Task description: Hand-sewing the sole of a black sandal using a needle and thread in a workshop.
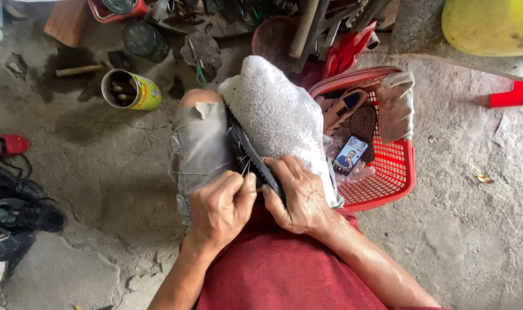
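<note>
A shoe [251, 150] with a dark sole lies across my lap, mostly wrapped in a white towel [279, 112]. My right hand [299, 195] grips the shoe's near end and holds it steady against my knee. My left hand [218, 209] is pinched shut at the edge of the sole, fingers closed on something thin, likely a thread or needle, too small to make out. Both hands touch the shoe side by side. I wear grey shorts [199, 146] and a red shirt [273, 270].
A red plastic basket [396, 172] at my right holds a phone [351, 155], sandals and cloth. A yellow tin [132, 90] with tools stands on the concrete at upper left. Shoes [14, 212] lie at the left edge. Tools and clutter line the top; a yellow container [491, 26] sits top right.
</note>
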